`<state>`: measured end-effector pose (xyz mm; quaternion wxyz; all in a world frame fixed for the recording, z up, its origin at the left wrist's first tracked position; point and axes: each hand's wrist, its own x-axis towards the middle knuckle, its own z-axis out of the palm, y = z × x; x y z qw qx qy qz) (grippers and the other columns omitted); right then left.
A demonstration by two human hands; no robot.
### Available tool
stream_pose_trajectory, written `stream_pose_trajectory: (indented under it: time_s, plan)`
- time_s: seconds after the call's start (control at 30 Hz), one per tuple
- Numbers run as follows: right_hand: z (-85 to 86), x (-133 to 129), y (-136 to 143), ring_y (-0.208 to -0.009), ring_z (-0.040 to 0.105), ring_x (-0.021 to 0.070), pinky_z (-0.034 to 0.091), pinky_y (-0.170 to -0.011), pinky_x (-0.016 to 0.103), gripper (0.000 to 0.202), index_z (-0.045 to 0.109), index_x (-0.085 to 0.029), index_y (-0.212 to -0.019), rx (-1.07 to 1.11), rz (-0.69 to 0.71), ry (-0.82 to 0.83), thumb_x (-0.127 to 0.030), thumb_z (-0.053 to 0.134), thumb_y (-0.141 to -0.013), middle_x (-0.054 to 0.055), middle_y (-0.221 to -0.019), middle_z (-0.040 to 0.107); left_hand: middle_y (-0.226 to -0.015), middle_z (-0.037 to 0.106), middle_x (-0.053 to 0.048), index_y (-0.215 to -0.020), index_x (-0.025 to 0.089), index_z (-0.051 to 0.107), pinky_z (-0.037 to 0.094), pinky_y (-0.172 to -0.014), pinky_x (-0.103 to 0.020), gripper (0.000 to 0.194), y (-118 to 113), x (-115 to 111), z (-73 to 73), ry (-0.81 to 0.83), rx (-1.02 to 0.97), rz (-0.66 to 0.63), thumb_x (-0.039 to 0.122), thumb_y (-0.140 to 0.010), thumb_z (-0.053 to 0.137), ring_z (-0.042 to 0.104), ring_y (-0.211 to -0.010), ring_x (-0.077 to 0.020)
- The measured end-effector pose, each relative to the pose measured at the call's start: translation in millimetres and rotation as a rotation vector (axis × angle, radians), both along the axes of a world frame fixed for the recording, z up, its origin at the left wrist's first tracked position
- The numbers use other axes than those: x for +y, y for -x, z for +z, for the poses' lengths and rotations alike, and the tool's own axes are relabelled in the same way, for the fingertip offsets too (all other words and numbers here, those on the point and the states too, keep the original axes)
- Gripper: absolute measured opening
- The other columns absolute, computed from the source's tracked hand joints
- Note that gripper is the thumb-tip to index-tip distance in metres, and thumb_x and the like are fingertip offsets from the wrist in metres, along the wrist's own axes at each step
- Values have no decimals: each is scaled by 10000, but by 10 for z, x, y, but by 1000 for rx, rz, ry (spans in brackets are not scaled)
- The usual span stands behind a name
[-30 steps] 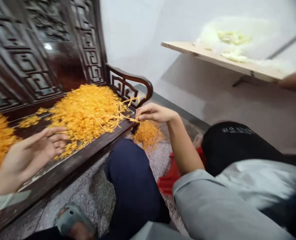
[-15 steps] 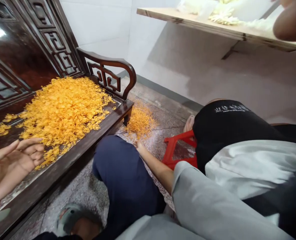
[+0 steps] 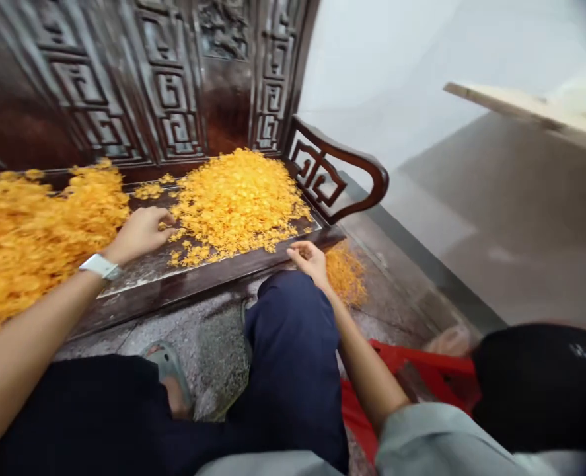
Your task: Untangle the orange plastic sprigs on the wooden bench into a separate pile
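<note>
My left hand (image 3: 146,231), with a pale watch band (image 3: 100,266) at the wrist, reaches over the bench (image 3: 213,276). Its bent fingers are at the left edge of a heap of small orange flower-like pieces (image 3: 243,195), thumb and forefinger slightly apart. Just above the bench's front edge, my right hand (image 3: 311,261) has thumb and fingertips pinched together. Whatever it may hold is too small to make out. A second, larger orange heap (image 3: 30,231) covers the bench to the left of my left hand.
A carved wooden armrest (image 3: 339,172) closes the bench's right end. Thin orange scraps (image 3: 346,274) lie on the floor beside it. A red plastic stool (image 3: 431,370) and another person's dark-clothed leg (image 3: 535,383) are at the right. A wooden board (image 3: 511,109) juts in above.
The view has swung left along the bench. My right hand has come up from the floor scraps to the bench edge. My left hand has turned from palm-up to reaching at the pieces.
</note>
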<state>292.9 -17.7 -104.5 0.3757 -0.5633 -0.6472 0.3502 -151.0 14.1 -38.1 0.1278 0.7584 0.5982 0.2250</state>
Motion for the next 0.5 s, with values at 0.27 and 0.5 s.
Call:
stream_pose_trajectory:
  time_s: [0.27,0.5]
  plan:
    - [1152,861,1638,-815,596,171,481,-787,328,302,738,-158,-1031,-125,762,-111,-422,780,-892,60,-907,702,-1350,666,-303,-1213,66,772,271,-1177,-613,371,158,-134,-250,97,516,233,232,-911,636,513,-1369,-448]
    - [533,1314,3648,-795,563,187,510,-843,363,181,658,-147,-1034,-342,771,-199,-254,695,-892,27,-851,653,-1575,603,-243,-1378,154,771,73,-1290,-731,616,6,-323,-254,401,388,311,506,-874,731,292,-1607,-541]
